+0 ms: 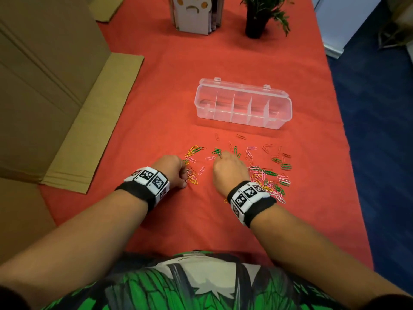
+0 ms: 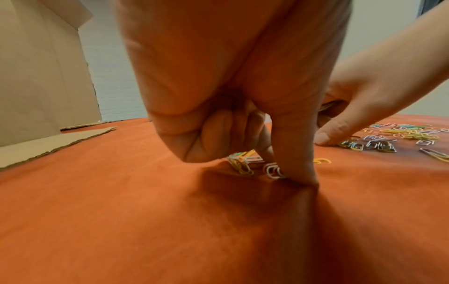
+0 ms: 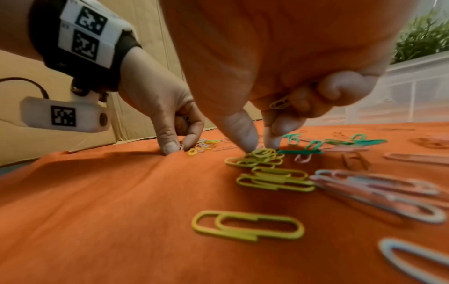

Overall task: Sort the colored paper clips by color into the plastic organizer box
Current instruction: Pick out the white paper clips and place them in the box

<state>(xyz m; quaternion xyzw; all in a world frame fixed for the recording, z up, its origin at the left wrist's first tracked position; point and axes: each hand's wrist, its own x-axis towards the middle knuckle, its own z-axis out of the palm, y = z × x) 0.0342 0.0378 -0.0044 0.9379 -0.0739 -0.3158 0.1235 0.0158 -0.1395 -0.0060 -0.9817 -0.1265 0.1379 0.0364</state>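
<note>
Orange-red cloth (image 1: 223,220) covers the bench, and both hands are down on it among the scattered paper clips (image 1: 268,175) (yellow, green, pink, white and some dark reddish ones). The left hand (image 1: 173,168) is curled knuckles-up, its thumb (image 2: 296,153) pressed tip-down into the cloth right beside a white clip (image 2: 273,171), with a small cluster of yellow clips (image 2: 241,167) just under the folded fingers; whether it truly pinches a clip I cannot tell from these angles. The right hand (image 1: 230,170) is bunched too, thumb and forefinger tips (image 3: 243,134) meeting on top of a little pile of yellow clips (image 3: 260,155), while the other fingers are folded over what looks like a yellow clip (image 3: 279,102) tucked against the palm. Most of the loose clips lie to the right of and just beyond the right hand, a thinner group sits between and ahead of the two hands, and one single yellow clip (image 3: 248,224) lies near the right wrist. Beyond both hands, a little to the right, stands the clear plastic organizer box (image 1: 243,104), lid open behind it, dividers in a row; its compartments seem empty. Cardboard (image 1: 44,97) rises to the left of the left hand.
</note>
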